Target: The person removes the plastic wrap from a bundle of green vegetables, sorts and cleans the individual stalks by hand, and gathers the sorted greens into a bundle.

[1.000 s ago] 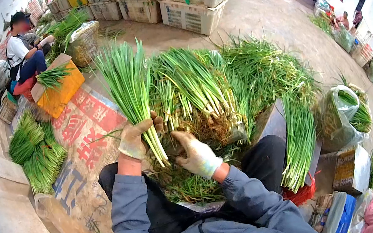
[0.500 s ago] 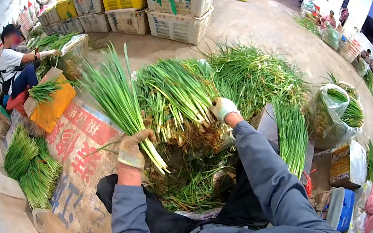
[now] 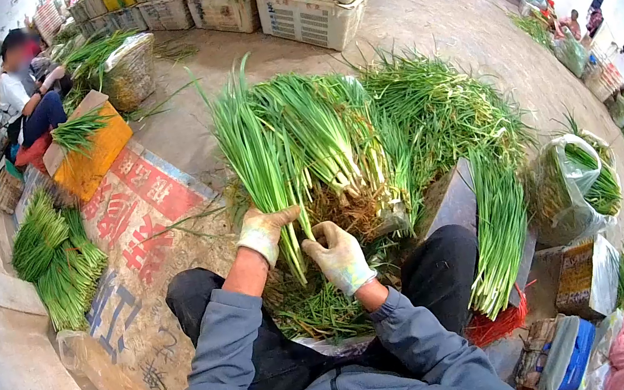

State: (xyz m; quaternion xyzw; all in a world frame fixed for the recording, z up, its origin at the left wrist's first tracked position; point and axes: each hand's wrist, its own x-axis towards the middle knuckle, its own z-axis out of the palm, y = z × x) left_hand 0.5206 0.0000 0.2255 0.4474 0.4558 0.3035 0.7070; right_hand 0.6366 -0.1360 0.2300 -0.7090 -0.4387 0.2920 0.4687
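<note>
A bunch of Chinese chives, leaves up and pale stems down, is gripped near its lower end by my gloved left hand. My gloved right hand is beside it, thumb and fingers pinched on a chive stalk at the bunch's right edge. Just behind both hands lies a pile of chives with brown, soil-covered roots facing me. Trimmed leaves are scattered between my knees.
A larger chive heap lies to the right, near a neat bundle on a slanted board. Red ties lie below. More bundles rest at left. Stacked crates stand behind; another person sits at upper left.
My right hand has left the rooted pile and come down to the stems of the held bunch. My left hand has moved right with the bunch, which stands more upright. The view has shifted slightly.
</note>
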